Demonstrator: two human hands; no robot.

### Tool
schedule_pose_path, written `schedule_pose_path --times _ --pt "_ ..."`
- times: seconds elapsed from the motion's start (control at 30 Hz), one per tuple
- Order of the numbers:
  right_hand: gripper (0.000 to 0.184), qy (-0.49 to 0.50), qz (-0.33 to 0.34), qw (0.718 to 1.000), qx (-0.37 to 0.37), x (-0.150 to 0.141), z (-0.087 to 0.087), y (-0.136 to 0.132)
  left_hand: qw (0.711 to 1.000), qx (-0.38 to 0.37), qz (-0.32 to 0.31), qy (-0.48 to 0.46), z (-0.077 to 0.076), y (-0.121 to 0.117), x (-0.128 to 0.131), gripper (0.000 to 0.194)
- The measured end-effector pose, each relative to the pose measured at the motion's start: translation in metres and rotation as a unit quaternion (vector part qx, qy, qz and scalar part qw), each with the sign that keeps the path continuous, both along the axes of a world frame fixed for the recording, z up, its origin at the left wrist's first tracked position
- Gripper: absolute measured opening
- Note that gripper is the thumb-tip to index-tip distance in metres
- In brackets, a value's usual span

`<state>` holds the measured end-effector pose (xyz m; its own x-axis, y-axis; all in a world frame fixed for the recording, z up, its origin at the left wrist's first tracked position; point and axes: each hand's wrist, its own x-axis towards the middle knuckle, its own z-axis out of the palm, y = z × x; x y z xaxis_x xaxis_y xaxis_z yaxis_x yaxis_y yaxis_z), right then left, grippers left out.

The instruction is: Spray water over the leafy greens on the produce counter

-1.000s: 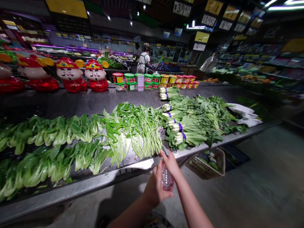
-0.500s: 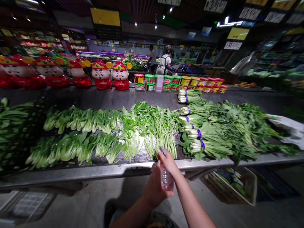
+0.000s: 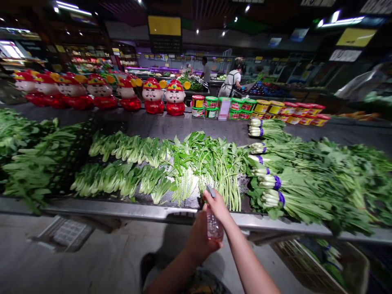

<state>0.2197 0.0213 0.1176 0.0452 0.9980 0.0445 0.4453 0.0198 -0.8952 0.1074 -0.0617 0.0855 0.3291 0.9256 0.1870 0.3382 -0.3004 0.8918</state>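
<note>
A clear spray bottle with pinkish liquid low in it and a grey spray head stands between my hands, in front of the display's metal edge. My left hand wraps around the bottle's body, its fingers reaching under the base. At the top, my right hand is closed around the spray head; its fingers on the far side are hidden. Just beyond the hands lie long-stemmed leafy greens on a perforated metal tray. Rows of small bok choy lie to the left of them.
Bundles of greens with purple bands lie at right. Red figurine jars and stacked tubs line the back ledge. A metal rail edges the display. Below stand a crate and a grey basket. Two people work farther back.
The view has turned to the left, so the display and ledge goods appear farther right. Both hands keep hold of the spray bottle in nearly the same pose.
</note>
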Motion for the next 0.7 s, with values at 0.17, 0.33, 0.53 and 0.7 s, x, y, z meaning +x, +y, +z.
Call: schedule_pose_path --times 0.17,0.33,0.53,0.7 --pt "0.040 0.022 0.028 0.999 -0.029 -0.014 -0.015 0.002 0.999 -0.028 0.022 0.024 -0.002 -0.005 -0.007 0.115" --pt "0.041 0.028 0.072 0.997 -0.028 -0.023 -0.010 0.006 0.997 -0.031 0.057 0.041 -0.002 -0.006 -0.012 0.110" --pt "0.046 0.027 0.092 0.995 -0.009 -0.042 -0.012 0.016 0.994 -0.027 0.084 0.057 -0.001 -0.007 -0.027 0.108" --pt "0.044 0.061 0.104 0.990 -0.070 -0.063 -0.035 0.022 0.992 -0.063 0.100 0.048 0.012 -0.009 -0.039 0.109"
